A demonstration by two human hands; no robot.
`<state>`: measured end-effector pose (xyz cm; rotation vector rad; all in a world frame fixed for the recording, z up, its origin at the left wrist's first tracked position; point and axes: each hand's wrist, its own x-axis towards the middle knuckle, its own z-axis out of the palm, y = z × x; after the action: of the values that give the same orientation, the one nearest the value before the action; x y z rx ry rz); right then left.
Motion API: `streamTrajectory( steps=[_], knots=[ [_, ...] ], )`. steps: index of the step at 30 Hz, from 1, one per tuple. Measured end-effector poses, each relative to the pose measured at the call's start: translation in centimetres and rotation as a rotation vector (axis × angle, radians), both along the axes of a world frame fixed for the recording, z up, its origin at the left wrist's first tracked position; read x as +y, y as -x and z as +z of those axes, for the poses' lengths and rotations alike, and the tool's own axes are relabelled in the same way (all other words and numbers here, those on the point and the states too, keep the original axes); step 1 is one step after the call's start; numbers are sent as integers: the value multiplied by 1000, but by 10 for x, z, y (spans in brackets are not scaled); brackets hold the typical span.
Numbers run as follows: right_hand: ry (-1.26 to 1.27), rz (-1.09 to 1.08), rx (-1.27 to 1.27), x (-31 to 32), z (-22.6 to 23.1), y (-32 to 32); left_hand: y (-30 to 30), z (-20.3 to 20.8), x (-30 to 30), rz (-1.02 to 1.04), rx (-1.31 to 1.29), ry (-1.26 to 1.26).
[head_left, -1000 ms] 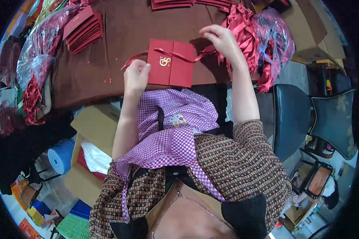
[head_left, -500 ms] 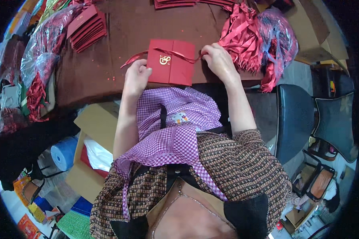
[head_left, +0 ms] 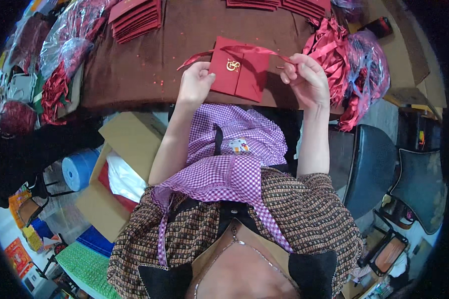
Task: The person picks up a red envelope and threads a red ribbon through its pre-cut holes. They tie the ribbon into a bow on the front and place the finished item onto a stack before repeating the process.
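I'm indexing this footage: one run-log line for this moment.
left hand: at left edge of red rectangular card folder; right hand: pinching right part of shiny red satin ribbon; folder: on brown tablecloth, under ribbon

Folder on table, ribbon over it, bundled strips to its right

The ribbon has been lifted at its right end and drawn out past the edge of the red folder, where before it was left lying across the front. Its end is now pinched in the fingertips of the right hand, which has been turned to show its curled fingers and brought farther from the folder, right of upper centre. With the view shifted, the folder is seen higher and farther right, more tilted, and the upper-left stack of folders is cut by the top edge.
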<state>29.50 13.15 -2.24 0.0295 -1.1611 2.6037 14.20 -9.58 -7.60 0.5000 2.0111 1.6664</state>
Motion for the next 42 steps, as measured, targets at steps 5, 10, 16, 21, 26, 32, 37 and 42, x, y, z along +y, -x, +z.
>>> streamTrajectory(
  steps=[5, 10, 16, 21, 26, 32, 37, 42],
  knots=[
    [-49, -28, 72, -2, 0, 5, 2, 1, 2, -17, -48, 50],
    [-310, -139, -58, -5, 8, 8, 4, -2, -1, -32, -73, 34],
    [-925, -321, 73, -36, 16, 27, 1, -5, -4, -47, -124, -36],
    [-1264, -279, -88, -61, -8, 45, -8, 4, -1, -11, -84, -6],
    [-1516, -407, -129, -71, -28, 59, -8, 9, 3, -15, -60, -8],
    [-1624, -519, -45, -77, -36, 62, -13, 17, 7, 28, 37, 38],
    [-1644, -556, -34, -82, -33, 61, -15, 16, 7, 43, 121, 53],
    [-1573, -543, -75, -82, -33, 60, -18, 19, 8, 35, 175, 52]
  ],
)
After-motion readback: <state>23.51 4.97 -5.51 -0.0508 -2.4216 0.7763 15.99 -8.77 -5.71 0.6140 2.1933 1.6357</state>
